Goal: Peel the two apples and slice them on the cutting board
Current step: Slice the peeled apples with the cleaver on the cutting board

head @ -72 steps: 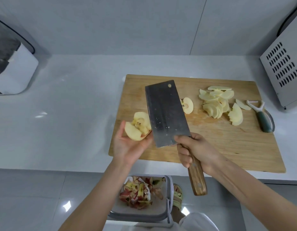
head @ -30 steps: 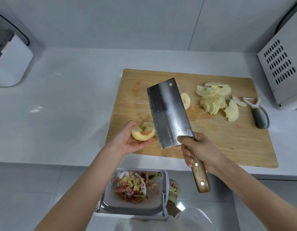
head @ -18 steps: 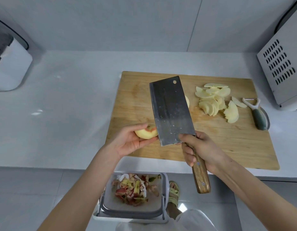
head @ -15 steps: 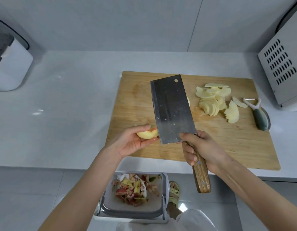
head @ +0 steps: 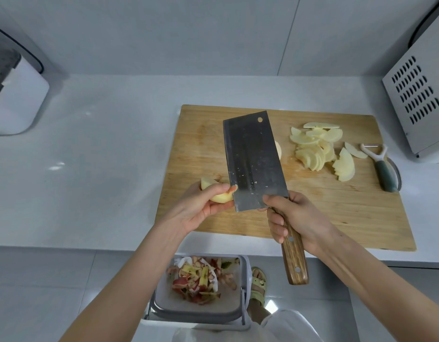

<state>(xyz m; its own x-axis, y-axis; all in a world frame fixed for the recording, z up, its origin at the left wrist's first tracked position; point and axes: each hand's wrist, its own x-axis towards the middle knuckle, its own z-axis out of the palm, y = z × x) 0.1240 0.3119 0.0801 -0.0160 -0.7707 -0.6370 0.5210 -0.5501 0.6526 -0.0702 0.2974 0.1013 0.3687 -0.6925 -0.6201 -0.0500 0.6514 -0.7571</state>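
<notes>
My left hand holds a peeled apple piece with a little red skin at its end, just above the near left part of the wooden cutting board. My right hand grips the wooden handle of a cleaver. The blade's left edge touches the apple piece. Another apple piece peeks out behind the blade. A pile of apple slices lies on the far right of the board.
A peeler with a green handle lies at the board's right edge. A grey appliance stands at the right, a white one at the far left. Below the counter edge is a bin holding peels.
My left hand has turned the apple piece from cut side up to its side and brought it against the cleaver's edge. The cleaver stays raised over the board.
</notes>
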